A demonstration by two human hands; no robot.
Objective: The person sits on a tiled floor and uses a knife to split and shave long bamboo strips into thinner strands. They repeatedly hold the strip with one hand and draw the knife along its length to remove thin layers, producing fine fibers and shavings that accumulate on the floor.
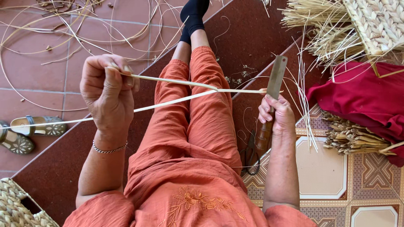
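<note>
Two hands | left hand [107, 90] pinches cane strip [176, 82] | right hand [275, 115] grips knife [275, 77]

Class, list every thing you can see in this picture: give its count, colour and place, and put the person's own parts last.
cane strip: one, pale, splitting between the hands
knife: one, grey blade, brown handle, right hand
scissors: one, dark, by right thigh
sandals: two, patterned, left floor
red cloth: one, right
woven panel: one, straw, top right
reed bundle: one, tan, right
basket: one, straw, bottom left
left hand: grips strip
right hand: grips knife
</note>
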